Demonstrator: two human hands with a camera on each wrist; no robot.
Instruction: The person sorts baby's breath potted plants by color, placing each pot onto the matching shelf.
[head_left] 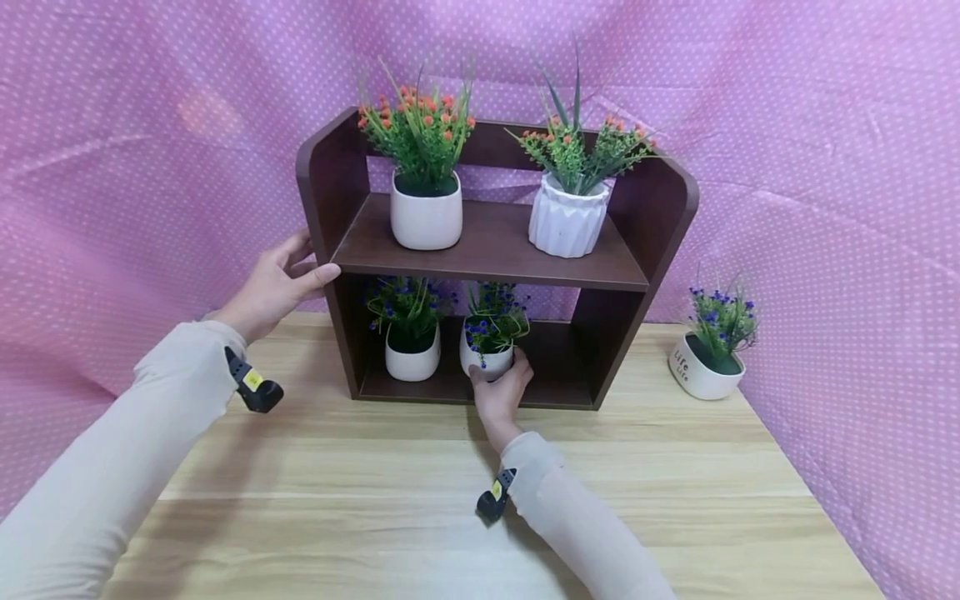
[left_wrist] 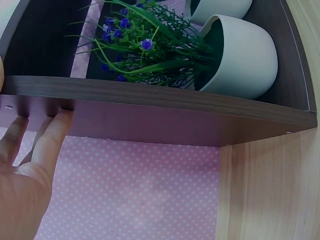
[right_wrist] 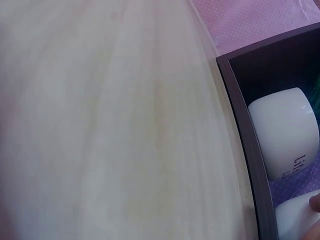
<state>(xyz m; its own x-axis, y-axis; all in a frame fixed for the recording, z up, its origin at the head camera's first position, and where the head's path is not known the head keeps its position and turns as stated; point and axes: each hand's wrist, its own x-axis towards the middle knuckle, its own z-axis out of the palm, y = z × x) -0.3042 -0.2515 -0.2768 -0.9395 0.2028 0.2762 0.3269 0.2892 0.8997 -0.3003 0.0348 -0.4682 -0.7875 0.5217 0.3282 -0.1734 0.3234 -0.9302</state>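
A dark brown two-tier shelf (head_left: 487, 265) stands on the wooden table. My left hand (head_left: 273, 283) holds its left side panel, thumb at the front edge and fingers (left_wrist: 52, 142) against the outer face. On the lower tier, my right hand (head_left: 501, 396) grips a white pot with blue flowers (head_left: 489, 357), thumb and fingers on either side. Left of that pot sits another blue-flowered white pot (head_left: 412, 364), lettered in the right wrist view. Only a bit of the right hand (right_wrist: 312, 227) shows there, at the lower right corner.
Up on the top tier are a smooth white pot (head_left: 426, 218) and a ribbed white pot (head_left: 567, 218), both with orange flowers. A lettered pot with blue flowers (head_left: 708, 375) stands on the table (head_left: 390, 500), right of the shelf. Pink dotted cloth (head_left: 825, 208) hangs behind and alongside.
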